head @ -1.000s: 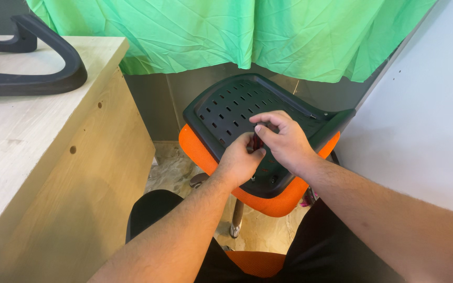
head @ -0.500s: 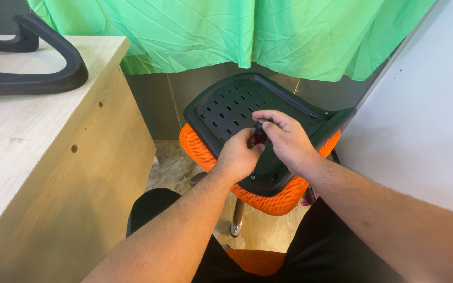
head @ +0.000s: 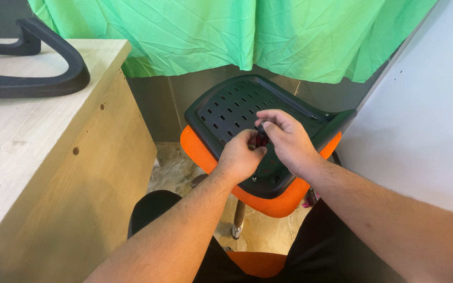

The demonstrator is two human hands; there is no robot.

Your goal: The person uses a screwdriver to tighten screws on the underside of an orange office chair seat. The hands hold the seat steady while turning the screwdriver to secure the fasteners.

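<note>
Green cloth curtain (head: 247, 31) at 12 o'clock, pale wood desk (head: 38, 157) at 9 w/ black curved plastic armrest (head: 38, 78) on top. Centre: black slotted plastic seat base (head: 226, 112) lying on orange mesh cushion (head: 284, 202). Left hand (head: 242, 160) and right hand (head: 287, 141) have drawn closer vs. a sec ago, both pinched tight on a small dark part (head: 260, 139) over the base's near edge; can't tell what it is. Looks like fine fitting work.

green curtain (head: 226, 36), wooden desk (head: 32, 152), white wall (head: 425, 131)
</note>
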